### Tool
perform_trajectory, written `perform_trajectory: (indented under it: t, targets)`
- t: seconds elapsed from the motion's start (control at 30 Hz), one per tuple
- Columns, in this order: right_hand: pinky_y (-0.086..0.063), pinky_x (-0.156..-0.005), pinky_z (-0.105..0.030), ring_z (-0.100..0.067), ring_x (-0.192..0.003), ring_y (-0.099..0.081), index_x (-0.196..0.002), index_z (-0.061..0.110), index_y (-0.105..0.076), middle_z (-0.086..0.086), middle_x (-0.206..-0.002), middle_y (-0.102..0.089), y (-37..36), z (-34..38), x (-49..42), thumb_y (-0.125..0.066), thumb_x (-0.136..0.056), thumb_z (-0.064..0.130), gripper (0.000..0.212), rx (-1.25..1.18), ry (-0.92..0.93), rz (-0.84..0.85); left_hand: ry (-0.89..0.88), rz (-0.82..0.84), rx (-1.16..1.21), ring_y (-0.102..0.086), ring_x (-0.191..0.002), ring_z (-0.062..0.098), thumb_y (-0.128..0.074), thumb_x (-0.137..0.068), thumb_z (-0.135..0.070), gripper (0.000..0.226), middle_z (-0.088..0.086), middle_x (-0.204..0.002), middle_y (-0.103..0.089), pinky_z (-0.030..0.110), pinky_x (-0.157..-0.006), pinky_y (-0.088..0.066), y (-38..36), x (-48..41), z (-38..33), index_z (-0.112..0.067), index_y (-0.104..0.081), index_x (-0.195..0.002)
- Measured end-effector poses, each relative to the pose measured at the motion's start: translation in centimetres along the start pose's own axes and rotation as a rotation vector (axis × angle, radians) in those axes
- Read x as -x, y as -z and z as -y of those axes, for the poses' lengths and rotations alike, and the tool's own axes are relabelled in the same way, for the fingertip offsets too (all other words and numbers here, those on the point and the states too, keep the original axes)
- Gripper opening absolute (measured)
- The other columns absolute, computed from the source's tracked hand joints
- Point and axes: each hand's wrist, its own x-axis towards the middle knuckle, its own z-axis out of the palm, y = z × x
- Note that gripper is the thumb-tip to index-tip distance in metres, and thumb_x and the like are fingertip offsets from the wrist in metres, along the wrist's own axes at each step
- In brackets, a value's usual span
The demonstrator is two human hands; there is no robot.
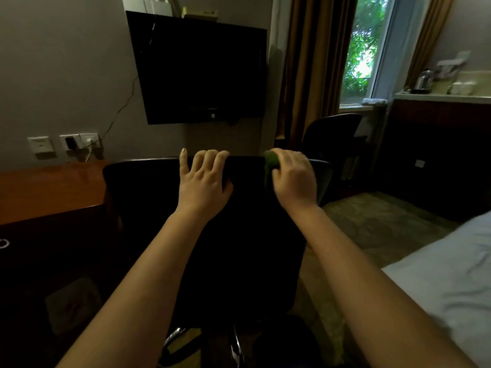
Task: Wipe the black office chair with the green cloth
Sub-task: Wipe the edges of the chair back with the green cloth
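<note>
Now green cloth (270,162) bunches inside right hand (293,176) grip.

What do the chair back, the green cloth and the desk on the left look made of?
Black office chair: matte black, no shine, likely fabric or mesh; too dark to tell which. Green cloth: soft, fuzzy textile, bunched under the right hand. Wooden desk: reddish-brown wood or veneer, glossy, with pale reflections on top.
</note>
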Motion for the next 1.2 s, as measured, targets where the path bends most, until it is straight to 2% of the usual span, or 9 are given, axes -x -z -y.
perform_trajectory:
  t: [0.2,0.3,0.37,0.5,0.67,0.77,0.87,1.03,1.2]
  targets:
    - [-0.043,-0.102,-0.043,-0.037,-0.11,-0.055,-0.121,0.003,-0.06,-0.02,-0.113,-0.062,0.6,-6.4,1.0,-0.046,-0.083,0.004,0.041,-0.009,-0.228,-0.12,-0.029,-0.092,0.024,-0.04,-0.127,0.025,-0.056,-0.09,-0.038,0.047,0.001,-0.128,-0.051,0.05,-0.118,0.003,-0.6,0.0,0.6,-0.019,-0.047,-0.133]
    - [-0.042,-0.098,-0.036,-0.034,-0.113,-0.054,-0.119,0.003,-0.061,-0.019,-0.113,-0.062,0.1,-6.1,0.8,-0.047,-0.084,-0.002,0.038,-0.025,-0.273,-0.156,-0.003,-0.116,0.04,-0.04,-0.126,0.025,-0.056,-0.092,-0.038,0.044,0.002,-0.125,-0.052,0.051,-0.119,0.002,-0.5,0.2,0.5,-0.018,-0.049,-0.13]
    - [-0.042,-0.097,-0.037,-0.034,-0.111,-0.054,-0.115,0.003,-0.063,-0.017,-0.11,-0.063,-0.3,-4.5,0.6,-0.046,-0.083,-0.003,0.036,-0.038,-0.282,-0.19,0.053,-0.102,0.04,-0.04,-0.126,0.029,-0.052,-0.093,-0.04,0.042,0.004,-0.123,-0.052,0.054,-0.118,0.002,-0.2,0.2,0.4,-0.017,-0.051,-0.127]
    - [-0.044,-0.098,-0.045,-0.034,-0.103,-0.056,-0.111,0.003,-0.065,-0.016,-0.104,-0.064,-0.1,-1.5,1.1,-0.044,-0.081,0.0,0.037,-0.029,-0.229,-0.227,0.102,-0.052,0.018,-0.04,-0.129,0.03,-0.046,-0.095,-0.035,0.042,0.006,-0.129,-0.054,0.056,-0.117,0.003,0.7,-0.5,-0.1,-0.012,-0.052,-0.129]
    - [-0.045,-0.098,-0.044,-0.032,-0.099,-0.061,-0.113,0.005,-0.067,-0.013,-0.106,-0.067,-0.7,3.0,2.8,-0.061,-0.078,0.0,0.036,0.03,-0.102,-0.218,-0.146,-0.039,-0.007,-0.044,-0.133,0.028,-0.051,-0.091,-0.022,0.046,0.006,-0.135,-0.056,0.055,-0.119,-0.007,0.6,-0.5,-3.7,-0.011,-0.053,-0.135]
    - [-0.051,-0.092,-0.042,-0.028,-0.095,-0.067,-0.111,0.002,-0.069,-0.012,-0.106,-0.07,-1.6,5.7,3.5,-0.068,-0.085,0.004,0.026,0.027,0.024,-0.254,-0.177,-0.124,0.068,-0.056,-0.122,0.033,-0.062,-0.087,-0.01,0.035,0.013,-0.122,-0.065,0.055,-0.117,-0.022,0.6,0.3,-3.9,-0.002,-0.063,-0.121]
    - [-0.052,-0.092,-0.042,-0.029,-0.097,-0.067,-0.119,0.001,-0.066,-0.014,-0.111,-0.069,-2.1,8.3,4.2,-0.065,-0.09,0.009,0.03,0.003,0.161,-0.203,-0.096,-0.202,0.146,-0.063,-0.109,0.034,-0.06,-0.084,-0.003,0.023,0.018,-0.108,-0.069,0.049,-0.112,-0.034,1.4,1.7,-1.2,0.002,-0.067,-0.105]
    - [-0.05,-0.097,-0.041,-0.03,-0.111,-0.063,-0.131,-0.001,-0.057,-0.016,-0.126,-0.063,-2.8,12.4,5.9,-0.052,-0.093,0.016,0.042,-0.074,0.258,-0.128,-0.039,-0.1,0.183,-0.053,-0.124,0.033,-0.04,-0.091,-0.016,0.036,0.016,-0.118,-0.064,0.043,-0.116,-0.028,3.9,4.3,4.0,-0.001,-0.063,-0.115]
    - [-0.045,-0.104,-0.035,-0.029,-0.122,-0.057,-0.134,-0.001,-0.054,-0.017,-0.134,-0.057,-4.0,15.3,7.6,-0.047,-0.09,0.008,0.045,-0.212,0.213,-0.143,0.051,-0.033,0.206,-0.032,-0.144,0.026,-0.044,-0.091,-0.002,0.042,0.009,-0.141,-0.052,0.041,-0.119,-0.023,5.3,5.7,7.7,-0.006,-0.055,-0.131]
